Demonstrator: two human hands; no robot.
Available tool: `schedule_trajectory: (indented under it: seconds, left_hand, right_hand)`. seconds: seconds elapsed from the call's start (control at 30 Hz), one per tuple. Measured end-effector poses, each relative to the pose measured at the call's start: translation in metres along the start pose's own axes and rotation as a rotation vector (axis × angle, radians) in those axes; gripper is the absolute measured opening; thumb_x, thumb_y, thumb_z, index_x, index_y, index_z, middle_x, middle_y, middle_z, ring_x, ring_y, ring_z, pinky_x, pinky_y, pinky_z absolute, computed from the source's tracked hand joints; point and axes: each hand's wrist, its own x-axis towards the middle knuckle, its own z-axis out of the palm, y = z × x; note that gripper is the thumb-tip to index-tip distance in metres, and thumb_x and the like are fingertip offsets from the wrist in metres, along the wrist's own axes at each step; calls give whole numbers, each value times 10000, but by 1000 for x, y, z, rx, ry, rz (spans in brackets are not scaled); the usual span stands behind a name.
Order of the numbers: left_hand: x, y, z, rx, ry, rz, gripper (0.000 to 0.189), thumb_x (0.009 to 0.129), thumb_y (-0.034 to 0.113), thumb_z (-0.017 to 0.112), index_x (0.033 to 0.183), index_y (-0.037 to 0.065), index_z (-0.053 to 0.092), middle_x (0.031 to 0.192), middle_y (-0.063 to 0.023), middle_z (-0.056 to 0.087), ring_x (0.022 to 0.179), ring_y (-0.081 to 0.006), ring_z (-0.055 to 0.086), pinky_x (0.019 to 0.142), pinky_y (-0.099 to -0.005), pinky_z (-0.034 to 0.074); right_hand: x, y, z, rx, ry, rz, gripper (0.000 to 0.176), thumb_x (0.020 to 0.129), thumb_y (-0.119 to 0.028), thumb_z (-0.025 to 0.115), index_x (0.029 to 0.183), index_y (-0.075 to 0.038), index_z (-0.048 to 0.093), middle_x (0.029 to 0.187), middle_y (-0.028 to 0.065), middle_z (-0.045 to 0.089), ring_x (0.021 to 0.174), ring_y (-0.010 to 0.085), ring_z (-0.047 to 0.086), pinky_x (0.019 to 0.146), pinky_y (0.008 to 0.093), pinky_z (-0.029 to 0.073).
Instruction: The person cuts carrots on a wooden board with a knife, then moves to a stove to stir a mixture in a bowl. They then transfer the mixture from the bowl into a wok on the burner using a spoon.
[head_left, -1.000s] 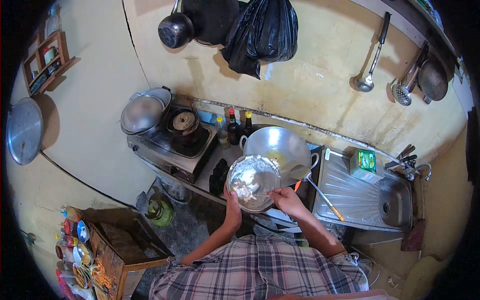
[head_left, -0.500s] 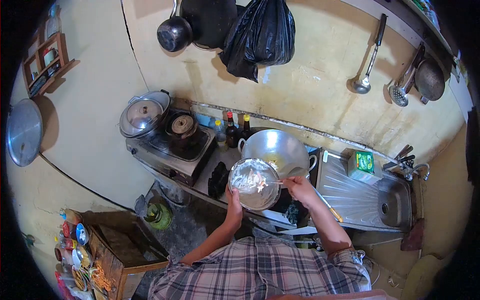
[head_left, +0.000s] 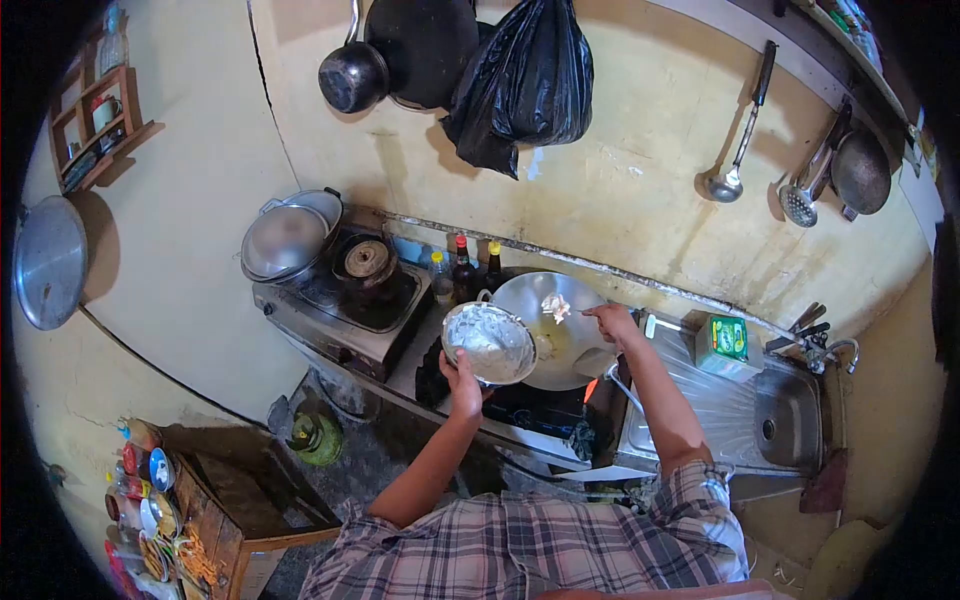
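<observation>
Since half a second ago, has swung right hand (head_left: 612, 322) forward off bowl (head_left: 490, 343) and out over wok (head_left: 525, 292); has also brought bowl closer to wok rim. Grips bowl from below with left hand (head_left: 463, 372), fingers closed around near rim, bowl tilted. Carries pale lump (head_left: 556, 306) just ahead of right fingertips, above wok middle (bare pinch or thin utensil: cannot tell).

Probable faults:
- Splashing yellowish liquid (likely hot oil) back onto right fingers, if releasing lump from height.
- Spilling remaining pale mix onto cooktop (head_left: 530, 408) beneath left fingers, if letting tilt increase.

Count: one bowl, one wok, one lump, three bottles (head_left: 463, 262) just beyond left fingers, one lidded pot (head_left: 285, 238) well to their left.
</observation>
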Motion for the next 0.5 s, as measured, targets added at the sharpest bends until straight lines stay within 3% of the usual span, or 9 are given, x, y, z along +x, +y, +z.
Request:
schedule_trajectory:
  seconds: [0.07, 0.13, 0.17, 0.23, 0.27, 0.33, 0.37, 0.43, 0.5]
  left_hand:
    - [-6, 6, -7, -44, 8, 60, 772, 880, 652, 367, 1432, 238, 21, 1431, -119, 259, 1218, -333, 416, 853, -537, 437]
    - [-22, 19, -12, -39, 59, 37, 753, 888, 643, 361, 1427, 218, 52, 1415, -123, 293, 1200, -323, 440, 860, -520, 441]
    - [-27, 22, -18, -32, 107, 10, 734, 896, 633, 354, 1421, 197, 83, 1398, -127, 327, 1181, -313, 464, 866, -503, 445]
    - [-19, -1, -58, -42, 37, 13, 688, 911, 614, 342, 1394, 156, 168, 1338, -134, 416, 1137, -296, 511, 871, -473, 453]
    - [-23, -4, -70, -93, 34, 2, 680, 912, 596, 363, 1409, 197, 126, 1376, -126, 345, 1174, -317, 467, 867, -511, 445]
    - [-40, 12, -77, -114, 21, -17, 663, 921, 577, 365, 1417, 225, 99, 1408, -120, 298, 1221, -335, 424, 888, -553, 423]
    - [-47, 17, -80, -114, 25, -16, 663, 921, 577, 365, 1417, 225, 99, 1408, -120, 298, 1221, -335, 424, 888, -553, 423]
    - [-59, 24, -86, -117, 117, -20, 668, 935, 595, 278, 1389, 105, 285, 1343, -130, 445, 1204, -301, 476, 942, -477, 413]
    - [-70, 31, -94, -101, 102, 2, 707, 927, 618, 261, 1399, 94, 297, 1366, -135, 430, 1232, -299, 450, 979, -478, 379]
  right_hand:
    - [45, 29, -6, -32, -10, -9, 261, 881, -98, 474, 1037, -37, 675, 519, -40, 303, 391, 70, 270, 351, 261, 212]
    - [94, 63, -8, -272, 22, -69, 247, 851, -116, 484, 920, -33, 707, 491, 91, 517, 405, 192, 506, 402, 348, 419]
    - [135, 97, -17, -272, 16, -74, 247, 851, -116, 484, 920, -33, 707, 491, 91, 517, 405, 192, 506, 402, 348, 419]
    - [212, 161, -11, -1601, 251, -737, 245, 833, -112, 476, 890, -50, 707, 674, 166, 650, 625, 268, 649, 575, 406, 518]
    - [206, 153, -6, -1599, 248, -742, 245, 833, -112, 476, 890, -50, 707, 674, 166, 650, 625, 268, 649, 575, 406, 518]
    - [166, 114, 8, -1234, 270, -306, 271, 855, -144, 448, 887, -38, 695, 966, 198, 654, 910, 326, 644, 794, 423, 513]
    - [143, 92, 17, -1233, 266, -309, 271, 855, -144, 448, 887, -38, 695, 966, 198, 654, 910, 326, 644, 794, 423, 513]
    - [104, 55, 34, -980, 421, -95, 253, 827, -127, 460, 886, -45, 692, 959, 192, 658, 928, 330, 636, 805, 445, 502]
    - [104, 53, 37, -1051, 404, -152, 246, 832, -141, 465, 881, -49, 688, 941, 195, 659, 917, 333, 638, 795, 447, 505]
